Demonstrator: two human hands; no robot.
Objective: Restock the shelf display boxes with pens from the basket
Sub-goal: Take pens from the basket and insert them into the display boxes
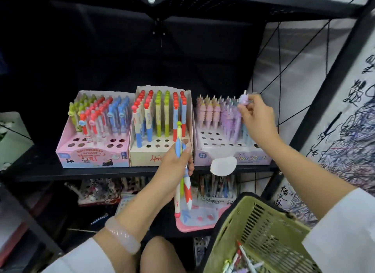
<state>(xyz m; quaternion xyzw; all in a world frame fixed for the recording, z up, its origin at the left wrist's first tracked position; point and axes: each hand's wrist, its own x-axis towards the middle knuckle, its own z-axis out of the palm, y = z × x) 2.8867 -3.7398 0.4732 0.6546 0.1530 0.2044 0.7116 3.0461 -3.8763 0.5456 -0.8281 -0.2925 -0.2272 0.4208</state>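
Left hand point(174, 161) gripped a bundle of pens point(182, 183); right hand point(256, 120) pinched a purple pen point(242, 99) over the unicorn display box point(233, 157)

1. Three display boxes stand side by side on a black shelf point(101, 174): a pink box point(67, 144) at left, a cream box point(142, 156) in the middle, and a pale box marked UNICORN point(251, 158) at right.
2. The right hand point(256, 120) pinches a lilac pen point(243, 100) by its top, above the far right corner of the UNICORN box.
3. The left hand point(174, 167) grips a bundle of pens point(181, 183) upright, just in front of the cream box.
4. A green basket point(263, 228) sits near right, with a few pens in its bottom.
5. A pale bangle point(121, 234) circles the left wrist.
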